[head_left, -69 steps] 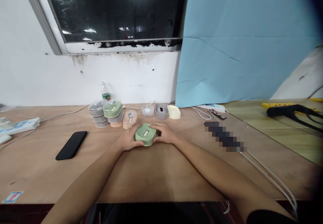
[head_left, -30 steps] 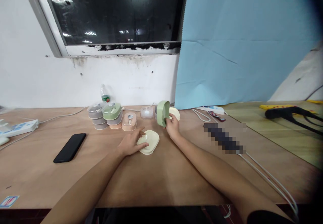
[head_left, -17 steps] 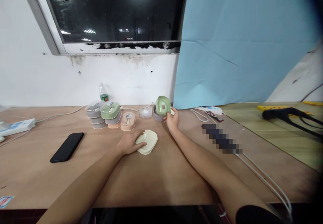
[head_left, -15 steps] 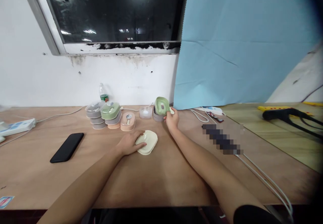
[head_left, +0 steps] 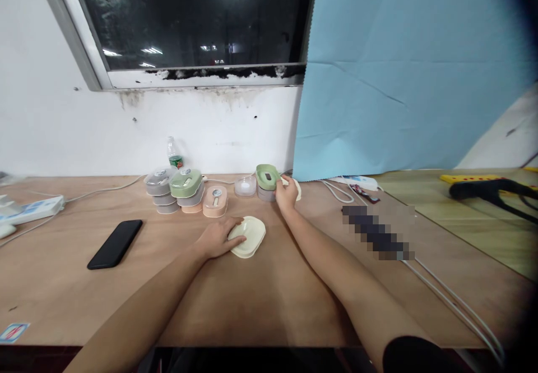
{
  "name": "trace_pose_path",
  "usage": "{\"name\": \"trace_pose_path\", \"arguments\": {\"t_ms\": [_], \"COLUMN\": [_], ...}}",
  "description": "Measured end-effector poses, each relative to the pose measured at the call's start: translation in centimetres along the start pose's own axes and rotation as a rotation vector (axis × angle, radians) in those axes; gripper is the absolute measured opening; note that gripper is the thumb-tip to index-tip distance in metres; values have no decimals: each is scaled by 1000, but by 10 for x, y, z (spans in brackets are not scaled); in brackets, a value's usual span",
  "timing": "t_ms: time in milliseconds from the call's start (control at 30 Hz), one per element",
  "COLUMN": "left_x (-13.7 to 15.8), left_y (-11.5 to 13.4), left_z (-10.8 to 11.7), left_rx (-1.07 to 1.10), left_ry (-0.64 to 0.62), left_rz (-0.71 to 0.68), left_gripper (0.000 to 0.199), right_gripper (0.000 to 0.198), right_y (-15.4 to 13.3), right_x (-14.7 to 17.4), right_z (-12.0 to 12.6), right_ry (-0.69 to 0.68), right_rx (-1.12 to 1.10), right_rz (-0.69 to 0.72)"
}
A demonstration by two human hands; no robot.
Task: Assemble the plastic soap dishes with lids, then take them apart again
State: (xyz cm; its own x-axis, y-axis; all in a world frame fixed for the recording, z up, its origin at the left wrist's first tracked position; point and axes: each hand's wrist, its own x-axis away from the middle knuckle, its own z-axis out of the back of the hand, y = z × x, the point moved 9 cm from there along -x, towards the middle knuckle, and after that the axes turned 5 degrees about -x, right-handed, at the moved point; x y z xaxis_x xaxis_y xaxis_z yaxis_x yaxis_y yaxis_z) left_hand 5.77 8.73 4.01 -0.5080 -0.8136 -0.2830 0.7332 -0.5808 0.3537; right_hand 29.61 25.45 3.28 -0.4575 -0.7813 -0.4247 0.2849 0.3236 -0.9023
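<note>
My left hand [head_left: 217, 238] grips the near-left side of a shallow cream plastic dish [head_left: 252, 237] lying on the table, its thumb over the rim. Farther back, my right hand [head_left: 286, 194] is closed on the right edge of a green plastic box part [head_left: 267, 176] with a dark slot in it. That part sits over a grey box part [head_left: 266, 194]. Behind the right hand another cream piece [head_left: 298, 189] shows in part. Just left of the green part stands a clear lid-like piece [head_left: 245, 187].
Stacked lidded boxes in grey [head_left: 161, 181] and green [head_left: 186, 183] stand back left, beside a pink box [head_left: 215, 201]. A black phone [head_left: 115, 244] lies left. A bottle [head_left: 174, 154] stands by the wall. Power strips [head_left: 36, 210] and white cables [head_left: 449, 300] lie toward the sides.
My right hand has lowered the green part from a tilted pose to nearly level over the grey part. My left hand keeps its grip on the cream dish. The view has shifted slightly.
</note>
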Motion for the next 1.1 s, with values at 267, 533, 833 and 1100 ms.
{"name": "trace_pose_path", "arguments": {"t_ms": [267, 533, 833, 1100], "left_x": [0, 0, -1, -1], "left_y": [3, 1, 1, 2], "left_z": [2, -2, -2, -2], "left_rx": [5, -7, -21, -36], "left_ry": [4, -4, -18, -21], "left_rz": [-11, -15, -19, -31], "left_gripper": [50, 50, 51, 51], "right_gripper": [47, 48, 56, 56], "right_y": [4, 5, 3, -2], "right_x": [0, 1, 4, 7], "right_z": [0, 4, 6, 7], "right_ry": [12, 39, 44, 47], "right_rx": [45, 39, 46, 37], "right_rz": [-8, -28, -60, -36]}}
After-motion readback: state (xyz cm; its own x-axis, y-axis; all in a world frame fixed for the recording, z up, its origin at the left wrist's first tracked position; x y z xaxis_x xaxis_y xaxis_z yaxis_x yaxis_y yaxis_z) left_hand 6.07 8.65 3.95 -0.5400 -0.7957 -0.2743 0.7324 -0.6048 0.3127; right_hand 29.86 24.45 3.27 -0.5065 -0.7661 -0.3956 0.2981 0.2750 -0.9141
